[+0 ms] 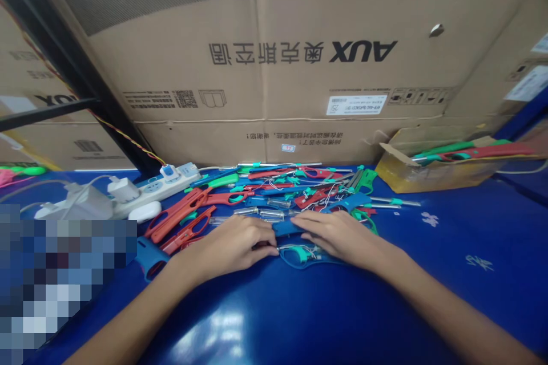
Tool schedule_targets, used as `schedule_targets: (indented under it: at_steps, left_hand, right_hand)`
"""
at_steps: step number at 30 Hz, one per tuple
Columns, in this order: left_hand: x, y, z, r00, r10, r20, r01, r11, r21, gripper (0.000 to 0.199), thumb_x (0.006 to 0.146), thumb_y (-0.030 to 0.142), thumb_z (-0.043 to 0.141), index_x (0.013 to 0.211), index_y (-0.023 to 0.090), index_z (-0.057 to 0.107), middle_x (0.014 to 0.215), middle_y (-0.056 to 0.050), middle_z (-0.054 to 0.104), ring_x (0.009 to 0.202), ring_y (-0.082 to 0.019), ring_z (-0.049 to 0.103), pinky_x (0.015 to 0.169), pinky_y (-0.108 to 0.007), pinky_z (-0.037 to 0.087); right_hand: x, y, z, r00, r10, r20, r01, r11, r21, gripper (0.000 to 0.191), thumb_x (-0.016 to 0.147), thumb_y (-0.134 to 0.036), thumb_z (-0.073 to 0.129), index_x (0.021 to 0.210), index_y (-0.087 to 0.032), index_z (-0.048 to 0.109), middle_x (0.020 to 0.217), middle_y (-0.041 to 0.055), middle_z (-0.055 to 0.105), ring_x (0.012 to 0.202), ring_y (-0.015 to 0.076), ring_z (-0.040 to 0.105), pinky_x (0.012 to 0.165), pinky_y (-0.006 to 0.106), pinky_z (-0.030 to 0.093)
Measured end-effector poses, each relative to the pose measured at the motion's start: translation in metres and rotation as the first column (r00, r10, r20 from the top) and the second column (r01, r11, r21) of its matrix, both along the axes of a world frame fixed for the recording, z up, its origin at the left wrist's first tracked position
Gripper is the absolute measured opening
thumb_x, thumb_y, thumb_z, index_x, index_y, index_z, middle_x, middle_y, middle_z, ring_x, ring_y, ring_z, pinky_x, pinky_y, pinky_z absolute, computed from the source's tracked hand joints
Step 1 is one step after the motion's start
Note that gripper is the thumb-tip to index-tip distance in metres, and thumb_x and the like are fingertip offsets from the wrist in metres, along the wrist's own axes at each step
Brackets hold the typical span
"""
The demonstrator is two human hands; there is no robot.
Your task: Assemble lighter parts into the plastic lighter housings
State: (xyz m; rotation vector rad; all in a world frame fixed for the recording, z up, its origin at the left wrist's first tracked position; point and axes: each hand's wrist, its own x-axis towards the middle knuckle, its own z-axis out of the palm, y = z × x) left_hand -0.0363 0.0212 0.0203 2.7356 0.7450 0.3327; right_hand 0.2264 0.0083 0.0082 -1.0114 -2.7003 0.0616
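Observation:
My left hand [246, 242] has curled fingers, with the thumb and fingertips at the left end of a blue lighter housing [286, 229]. My right hand [340, 235] closes over the right end of that housing, its fingertips on top and its palm side hidden. Just below, a blue lighter handle half [295, 264] lies on the table, with a teal trigger [303, 253] and thin white wires in it. Several clear fuel tanks [272, 214] lie right behind my hands. Past them is a pile of red and blue long-neck lighter parts [308, 182] with metal rods.
A blue table [265, 319] carries everything. Red lighter housings [184, 222] and a blue housing [149, 256] lie left. A white power strip [162, 185] with plugs stands behind them. An open carton [423, 174] of lighters is at right. A large cardboard box [274, 80] walls the back.

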Motion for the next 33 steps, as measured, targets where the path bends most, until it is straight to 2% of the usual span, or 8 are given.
schedule_targets:
  at_steps: [5, 9, 12, 15, 21, 25, 28, 33]
  left_hand:
    - [0.000, 0.001, 0.000, 1.000, -0.003, 0.017, 0.003, 1.000, -0.009, 0.017, 0.098, 0.032, 0.058, 0.090, 0.022, 0.070, 0.088, -0.001, 0.072, 0.077, -0.015, 0.068, 0.068, -0.027, 0.048]
    - [-0.001, 0.001, 0.000, 1.000, -0.004, 0.014, 0.005, 1.000, -0.020, 0.016, 0.098, 0.032, 0.058, 0.092, 0.022, 0.070, 0.089, -0.001, 0.072, 0.077, -0.015, 0.067, 0.068, -0.027, 0.047]
    - [0.000, 0.000, 0.000, 1.000, 0.002, 0.011, -0.002, 1.000, -0.025, 0.015, 0.098, 0.032, 0.058, 0.093, 0.023, 0.069, 0.088, -0.001, 0.072, 0.075, -0.014, 0.067, 0.067, -0.027, 0.047]
    - [0.000, 0.000, -0.001, 1.000, 0.006, -0.003, -0.006, 0.999, -0.032, 0.014, 0.098, 0.031, 0.059, 0.094, 0.023, 0.069, 0.088, 0.000, 0.072, 0.077, -0.014, 0.067, 0.067, -0.027, 0.046]
    - [0.000, 0.000, 0.000, 1.000, 0.008, -0.027, -0.009, 1.000, -0.029, 0.012, 0.098, 0.030, 0.059, 0.095, 0.022, 0.067, 0.090, 0.000, 0.071, 0.076, -0.014, 0.066, 0.066, -0.026, 0.045]
    - [0.000, -0.001, 0.000, 0.999, 0.023, -0.041, -0.025, 0.998, -0.055, 0.012, 0.098, 0.031, 0.058, 0.095, 0.022, 0.066, 0.089, 0.000, 0.071, 0.073, -0.014, 0.066, 0.063, -0.026, 0.044]
    - [0.000, -0.001, 0.001, 0.998, 0.032, -0.054, -0.036, 0.996, -0.076, 0.014, 0.098, 0.031, 0.057, 0.096, 0.021, 0.067, 0.089, -0.001, 0.071, 0.073, -0.015, 0.066, 0.063, -0.026, 0.043]
    - [0.000, -0.001, 0.001, 0.995, 0.048, -0.088, -0.057, 0.994, -0.095, 0.018, 0.099, 0.034, 0.055, 0.103, 0.020, 0.066, 0.094, -0.003, 0.072, 0.078, -0.017, 0.066, 0.063, -0.027, 0.041]
  right_hand:
    - [0.001, -0.001, 0.003, 0.999, -0.046, -0.026, 0.046, 0.999, 0.008, 0.028, 0.097, -0.021, 0.048, 0.119, -0.023, 0.065, 0.124, 0.0063, 0.068, 0.093, 0.0213, 0.071, 0.068, 0.032, 0.054]
    - [0.005, -0.004, 0.014, 0.952, -0.080, -0.296, 0.085, 0.996, 0.003, 0.022, 0.100, -0.030, 0.048, 0.113, -0.023, 0.064, 0.116, 0.0060, 0.068, 0.096, 0.0196, 0.067, 0.079, 0.033, 0.054]
    - [0.010, -0.005, 0.023, 0.848, -0.114, -0.517, 0.138, 0.990, 0.008, 0.016, 0.095, -0.036, 0.058, 0.095, -0.021, 0.065, 0.096, 0.0051, 0.068, 0.085, 0.0187, 0.065, 0.075, 0.034, 0.054]
    - [0.012, -0.005, 0.027, 0.714, -0.268, -0.647, 0.230, 0.962, -0.144, 0.019, 0.091, -0.040, 0.064, 0.088, -0.021, 0.063, 0.079, 0.0022, 0.067, 0.068, 0.0172, 0.063, 0.062, 0.032, 0.054]
    - [0.007, -0.006, 0.023, 0.459, -0.375, -0.805, -0.034, 0.898, -0.438, 0.043, 0.086, -0.037, 0.069, 0.123, -0.026, 0.050, 0.107, 0.0059, 0.071, 0.088, 0.0205, 0.069, 0.070, 0.034, 0.060]
    - [0.006, -0.008, 0.023, 0.537, -0.389, -0.748, -0.051, 0.871, -0.489, 0.067, 0.090, -0.034, 0.064, 0.147, -0.032, 0.030, 0.099, 0.0026, 0.069, 0.068, 0.0151, 0.063, 0.056, 0.030, 0.055]
    - [0.007, -0.007, 0.023, 0.606, -0.378, -0.700, 0.015, 0.885, -0.465, 0.047, 0.092, -0.035, 0.061, 0.136, -0.029, 0.048, 0.081, -0.0012, 0.063, 0.063, 0.0137, 0.058, 0.055, 0.029, 0.052]
    - [0.007, -0.003, 0.021, 0.530, -0.461, -0.712, 0.044, 0.853, -0.520, 0.034, 0.089, -0.040, 0.065, 0.117, -0.023, 0.058, 0.065, -0.0046, 0.058, 0.052, 0.0106, 0.053, 0.049, 0.026, 0.044]
